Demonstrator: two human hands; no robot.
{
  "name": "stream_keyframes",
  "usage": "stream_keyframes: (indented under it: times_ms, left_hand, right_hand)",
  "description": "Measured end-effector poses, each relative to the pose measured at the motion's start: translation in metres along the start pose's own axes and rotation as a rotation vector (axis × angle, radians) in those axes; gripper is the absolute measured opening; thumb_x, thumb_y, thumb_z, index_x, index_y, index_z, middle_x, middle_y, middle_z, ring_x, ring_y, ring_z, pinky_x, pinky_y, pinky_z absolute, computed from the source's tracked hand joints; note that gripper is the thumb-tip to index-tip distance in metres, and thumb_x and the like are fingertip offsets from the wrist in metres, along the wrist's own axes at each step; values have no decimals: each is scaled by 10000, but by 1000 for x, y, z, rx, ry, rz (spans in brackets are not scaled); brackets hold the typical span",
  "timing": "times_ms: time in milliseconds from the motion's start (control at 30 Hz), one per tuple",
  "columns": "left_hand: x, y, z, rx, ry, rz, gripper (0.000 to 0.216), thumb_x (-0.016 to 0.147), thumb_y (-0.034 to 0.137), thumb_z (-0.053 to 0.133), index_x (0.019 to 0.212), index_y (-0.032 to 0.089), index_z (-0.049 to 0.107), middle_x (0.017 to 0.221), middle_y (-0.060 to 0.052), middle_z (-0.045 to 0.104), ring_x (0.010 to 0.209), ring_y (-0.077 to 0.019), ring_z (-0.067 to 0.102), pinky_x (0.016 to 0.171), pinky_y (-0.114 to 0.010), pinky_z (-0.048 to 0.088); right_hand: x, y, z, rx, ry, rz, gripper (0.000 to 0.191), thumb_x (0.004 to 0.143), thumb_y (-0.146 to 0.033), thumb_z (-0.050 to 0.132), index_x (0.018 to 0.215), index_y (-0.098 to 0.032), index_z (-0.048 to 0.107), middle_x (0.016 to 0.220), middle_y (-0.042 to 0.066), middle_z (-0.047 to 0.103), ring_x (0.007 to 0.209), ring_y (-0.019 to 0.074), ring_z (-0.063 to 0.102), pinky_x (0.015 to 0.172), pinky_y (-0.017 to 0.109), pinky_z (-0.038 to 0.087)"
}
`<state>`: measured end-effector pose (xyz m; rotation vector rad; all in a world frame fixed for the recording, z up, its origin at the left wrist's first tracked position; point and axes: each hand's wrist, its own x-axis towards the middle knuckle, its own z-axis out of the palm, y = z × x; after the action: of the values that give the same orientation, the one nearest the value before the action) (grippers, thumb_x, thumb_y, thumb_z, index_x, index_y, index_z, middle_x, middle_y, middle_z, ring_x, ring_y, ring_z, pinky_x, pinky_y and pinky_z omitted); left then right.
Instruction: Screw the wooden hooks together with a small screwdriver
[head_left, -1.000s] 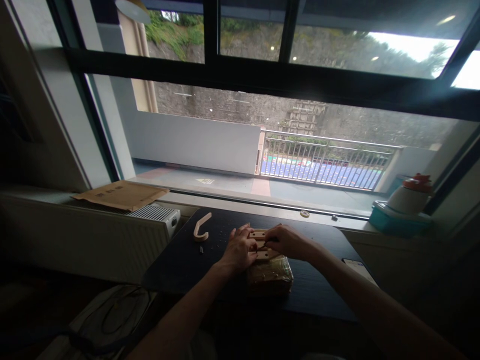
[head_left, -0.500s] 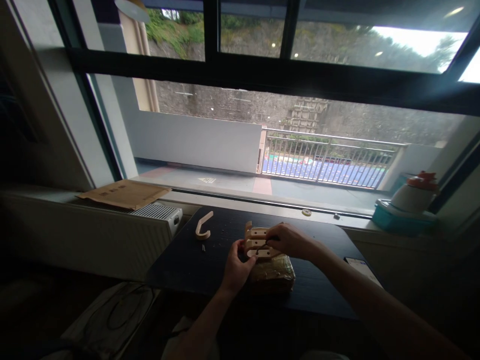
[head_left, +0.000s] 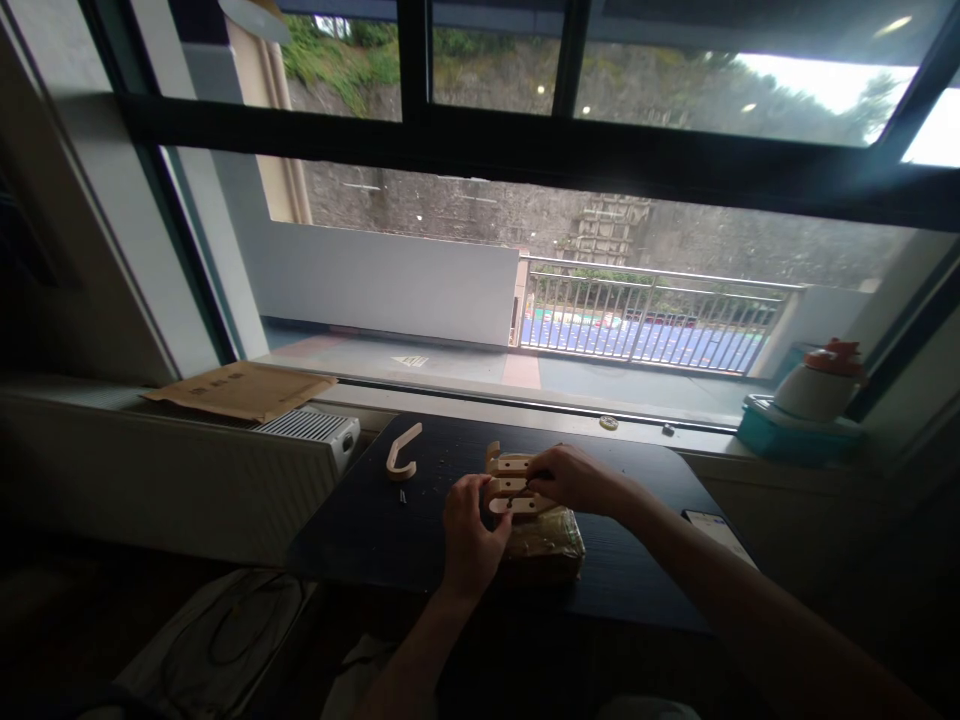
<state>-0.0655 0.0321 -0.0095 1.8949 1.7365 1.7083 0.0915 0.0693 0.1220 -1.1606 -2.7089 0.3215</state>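
Several pale wooden J-shaped hooks (head_left: 513,486) with holes lie side by side on a tape-wrapped block (head_left: 551,548). My left hand (head_left: 474,530) is closed at the left end of the nearest hook, its thumb at the hook's near edge and its fingers at the curved end. In my right hand (head_left: 576,480) is a thin dark tool (head_left: 520,493), pinched over the hooks. The tool's tip points down at a hole in the nearest hook; whether it sits inside cannot be made out. Another wooden hook (head_left: 397,465) lies apart to the left, with small screws (head_left: 403,497) near it.
All this stands on a dark table (head_left: 352,535) before a large window. A phone (head_left: 716,533) lies at the table's right edge. On the sill are a teal box (head_left: 787,430) and a spray-type bottle (head_left: 817,385). A brown envelope (head_left: 244,388) rests on the radiator (head_left: 187,470) at left.
My left hand's fingers have lifted and shifted slightly left around the hook's end. My right hand keeps the tool at the same hook. The whole view has shifted slightly.
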Motion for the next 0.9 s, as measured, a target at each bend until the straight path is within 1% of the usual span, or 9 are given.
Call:
stream_keyframes:
  times_ms: [67, 133, 200, 300, 400, 500, 733, 800, 900]
  left_hand:
    - [0, 4, -2, 52, -11, 50, 437, 673, 167, 622, 1074, 234, 461, 1174, -98, 437, 1141, -292, 431, 938, -491, 387]
    - [-1, 6, -4, 62, 2, 59, 447, 680, 171, 621, 1085, 235, 444, 1188, -99, 419, 1150, -290, 422, 940, -483, 388]
    - [-4, 5, -5, 61, 41, 52, 385, 698, 197, 612, 1043, 222, 443, 1115, -93, 452, 1108, -278, 453, 924, -467, 403]
    - [-10, -2, -4, 43, 71, -5, 240, 730, 257, 585, 927, 208, 457, 941, -65, 512, 944, -241, 536, 838, -424, 452]
    - [-12, -13, -2, -43, 7, -111, 206, 750, 306, 561, 900, 199, 471, 849, -42, 575, 803, -203, 591, 741, -362, 487]
    - [-9, -20, -1, -104, -55, -183, 200, 760, 345, 547, 878, 194, 491, 792, -26, 619, 745, -186, 618, 705, -325, 491]
    - [10, -28, -3, -223, -113, -270, 212, 739, 373, 570, 839, 191, 528, 790, -34, 655, 762, -191, 636, 724, -318, 490]
    - [16, -29, -2, -306, -154, -325, 238, 730, 363, 576, 877, 178, 543, 806, -46, 669, 776, -195, 644, 722, -312, 497]
    - [24, -30, 1, -447, -257, -419, 330, 750, 359, 546, 1005, 150, 557, 861, -68, 691, 797, -199, 653, 717, -305, 508]
  right_hand:
    - [0, 0, 1, 1, 10, -2, 209, 772, -236, 500, 789, -176, 700, 645, 1, 618, 544, 85, 433, 558, 225, 287]
    - [0, 0, 1, 0, 14, 2, 212, 773, -240, 501, 786, -173, 701, 639, 1, 615, 539, 84, 428, 555, 226, 285]
    - [0, -1, 0, -3, 11, 7, 218, 775, -240, 497, 796, -173, 704, 643, 2, 617, 535, 82, 425, 554, 227, 286]
    - [1, -3, -2, -11, -8, 16, 230, 774, -233, 490, 821, -175, 708, 659, 3, 623, 533, 79, 422, 549, 223, 286]
    - [3, -4, -4, -22, -32, 21, 242, 769, -221, 477, 818, -169, 708, 662, 1, 620, 523, 73, 410, 532, 216, 279]
    - [5, -4, -4, -32, -35, 19, 246, 761, -217, 473, 805, -164, 709, 650, -1, 610, 513, 70, 393, 519, 213, 270]
    - [6, -3, -4, -24, -60, 43, 244, 772, -248, 479, 819, -162, 703, 643, 1, 595, 510, 71, 391, 511, 211, 270]
    - [7, -4, -3, -40, -69, 57, 245, 779, -253, 478, 822, -163, 702, 634, 1, 586, 504, 71, 388, 507, 213, 266]
    - [10, -5, -2, -56, -69, 58, 241, 778, -245, 477, 803, -156, 700, 598, -2, 563, 500, 72, 376, 502, 215, 261]
